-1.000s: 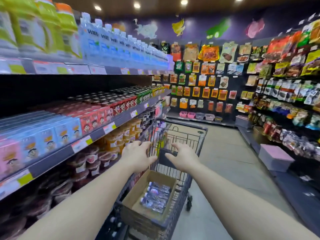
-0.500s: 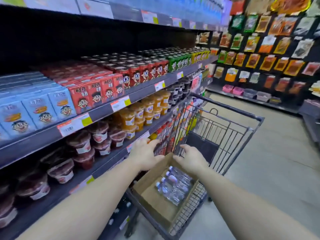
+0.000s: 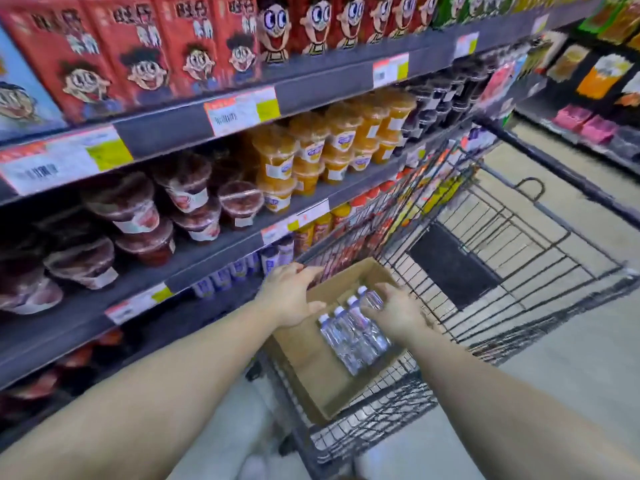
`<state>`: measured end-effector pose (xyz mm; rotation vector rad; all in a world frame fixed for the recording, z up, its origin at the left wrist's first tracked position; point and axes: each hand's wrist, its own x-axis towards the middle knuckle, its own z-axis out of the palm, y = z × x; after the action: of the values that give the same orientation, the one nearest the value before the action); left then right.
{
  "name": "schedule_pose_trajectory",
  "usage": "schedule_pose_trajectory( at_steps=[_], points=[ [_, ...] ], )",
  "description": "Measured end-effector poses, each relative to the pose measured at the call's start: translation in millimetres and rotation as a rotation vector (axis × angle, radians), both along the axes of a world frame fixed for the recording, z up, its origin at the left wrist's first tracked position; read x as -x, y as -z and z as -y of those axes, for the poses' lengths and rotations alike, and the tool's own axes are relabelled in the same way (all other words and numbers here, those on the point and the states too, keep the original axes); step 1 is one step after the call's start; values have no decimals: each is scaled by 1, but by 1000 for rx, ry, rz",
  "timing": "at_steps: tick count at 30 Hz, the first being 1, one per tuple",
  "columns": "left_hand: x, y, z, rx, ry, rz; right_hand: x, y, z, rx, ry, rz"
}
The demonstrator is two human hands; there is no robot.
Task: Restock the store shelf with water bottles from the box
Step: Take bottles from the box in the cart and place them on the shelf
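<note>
**Inspector A:** Premises first. What do you record?

**Inspector B:** A shop aisle with a pale, smooth floor (image 3: pixel 571 368). On the left runs a dark shelving unit (image 3: pixel 194 123) with price tags along its edges. Top tier in view: red cartons (image 3: pixel 138 46) printed with a cartoon face. Next tier down: dark red jelly cups (image 3: pixel 138 209) and orange fruit cups (image 3: pixel 311 150), stacked two high. Lower tiers carry small bottles, too blurred to identify. Packet snacks hang at the far right.

**Inspector A:** And the trolley?

**Inspector B:** A black wire shopping cart (image 3: pixel 502 258) stands just beside the shelving. An open cardboard box (image 3: pixel 311 368) sits in its near end.

**Inspector A:** The stock?

**Inspector B:** Water bottles (image 3: pixel 353 334), clear with white caps, lie on their sides in a row against the right wall of the box, caps pointing toward the shelving.

**Inspector A:** Hands?

**Inspector B:** The left hand (image 3: pixel 291 296) rests on the box's left rim, fingers fairly straight and together, thumb pointing inward; it is clear of the bottles. The right hand (image 3: pixel 394 313) lies over the rightmost bottles, fingers bent down onto them. Whether it has actually closed on one, I cannot tell.
</note>
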<state>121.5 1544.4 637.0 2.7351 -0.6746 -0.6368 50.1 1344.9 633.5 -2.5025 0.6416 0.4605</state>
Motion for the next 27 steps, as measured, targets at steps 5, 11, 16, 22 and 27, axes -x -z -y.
schedule_pose_trajectory(
  at_steps=[5, 11, 16, 22, 27],
  points=[
    [1, 42, 18, -25, -172, -54, -28, 62, 32, -77, -119, -78],
    [16, 93, 55, -49, -400, -227, -53, 119, 73, -95, -249, -200],
    [34, 135, 77, -29, -534, -338, -42, 179, 81, -130, -305, -340],
    [41, 190, 88, 24, -605, -394, -26, 243, 67, -210, -270, -370],
    [35, 228, 87, 70, -670, -395, -28, 276, 53, -158, -217, -340]
  ],
)
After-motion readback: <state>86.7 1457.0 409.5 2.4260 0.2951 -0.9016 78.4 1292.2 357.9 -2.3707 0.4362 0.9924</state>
